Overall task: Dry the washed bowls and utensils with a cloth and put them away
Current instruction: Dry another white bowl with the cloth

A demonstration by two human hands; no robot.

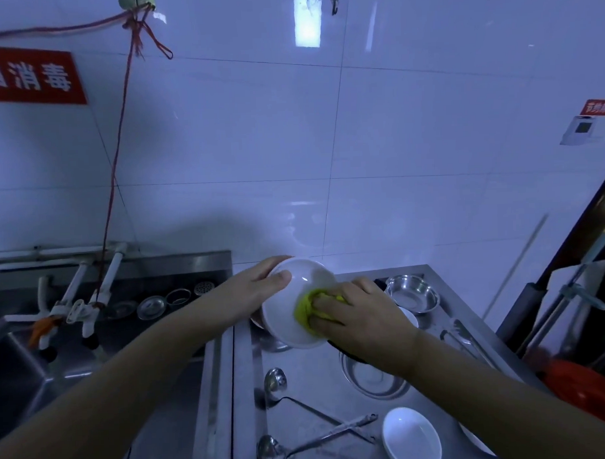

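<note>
A: What's in hand?

B: A white bowl, held up above the steel counter and tilted toward the person. The left hand grips its rim, thumb inside, fingers behind. The right hand has its fingers curled over a yellow cloth, pressing it into the bowl's inner wall.

A: So drying, not yet putting away.

B: That's my reading. Plenty seems to be waiting: a second white bowl near the front edge, two steel bowls, two ladles and tongs lying on the counter.

A: What could go wrong?

B: The bowl is likely wet and slick, and one hand holds it by the rim only. A hard push with the cloth could twist it loose, and it would drop onto the steel bowl below or the counter and chip.

A: Anything else?

B: The ladle handles and tongs cross each other; a sleeve or elbow reaching past could knock them. Also, the bowl's outside is hidden, so I can't tell whether it's dry.
</note>
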